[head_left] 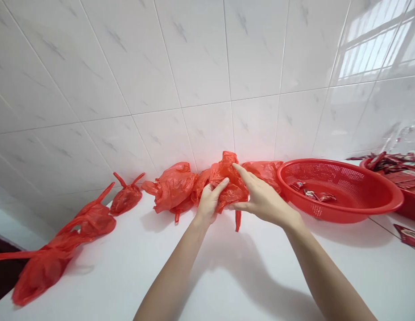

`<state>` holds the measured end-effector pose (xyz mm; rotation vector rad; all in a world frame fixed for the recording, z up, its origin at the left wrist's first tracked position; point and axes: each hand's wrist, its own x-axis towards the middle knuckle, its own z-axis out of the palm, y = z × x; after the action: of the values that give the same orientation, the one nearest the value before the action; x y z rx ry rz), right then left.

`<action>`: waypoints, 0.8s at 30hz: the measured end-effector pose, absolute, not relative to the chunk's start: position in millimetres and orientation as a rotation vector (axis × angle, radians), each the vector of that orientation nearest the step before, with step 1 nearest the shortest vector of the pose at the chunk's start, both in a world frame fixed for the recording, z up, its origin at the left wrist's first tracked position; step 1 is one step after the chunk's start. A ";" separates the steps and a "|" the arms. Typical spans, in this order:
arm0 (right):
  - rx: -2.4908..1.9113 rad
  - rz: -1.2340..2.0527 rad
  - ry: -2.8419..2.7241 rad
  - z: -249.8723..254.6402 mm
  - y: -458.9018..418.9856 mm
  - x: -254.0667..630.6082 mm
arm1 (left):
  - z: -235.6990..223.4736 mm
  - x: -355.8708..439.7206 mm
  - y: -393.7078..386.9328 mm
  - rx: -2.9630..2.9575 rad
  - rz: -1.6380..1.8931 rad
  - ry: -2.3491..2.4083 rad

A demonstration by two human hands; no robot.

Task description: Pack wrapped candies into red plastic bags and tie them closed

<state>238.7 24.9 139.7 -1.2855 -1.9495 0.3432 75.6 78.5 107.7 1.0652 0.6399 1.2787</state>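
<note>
A crumpled red plastic bag point(231, 185) is in front of me, just above the white tabletop. My left hand point(208, 201) grips its left side, thumb pressed on the front; the other fingers are mostly hidden behind. At the bag's right side, my right hand point(263, 196) has its index finger and thumb spread wide, touching or almost touching the plastic. A red strip of plastic point(238, 220) hangs below the bag. Close behind the hands lie another bunched red bag point(176, 185) on the left and a flatter red bag point(264, 171) on the right.
Tied red bags point(127, 198) line the left side, two larger ones toward the table edge point(43, 272). To the right stands a red perforated basket point(341, 214) with a few small packets point(311, 194). Beyond it, another red basket point(411, 205) is heaped with packets. A tiled wall point(207, 67) rises behind.
</note>
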 end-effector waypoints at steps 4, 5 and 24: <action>-1.316 0.335 -1.934 131.7 37.4 229.6 | 118.4 63.7 74.0 1.292 1.123 0.743; -1.336 0.323 -1.903 132.6 39.5 231.8 | 121.6 57.8 73.6 1.397 1.073 0.807; -1.902 0.459 -1.924 139.8 42.2 274.9 | 146.4 5.2 63.6 1.925 1.198 0.885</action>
<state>274.9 42.2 139.8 -1.9016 -1.9239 0.4585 5.2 63.6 146.4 1.9252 0.8854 1.1983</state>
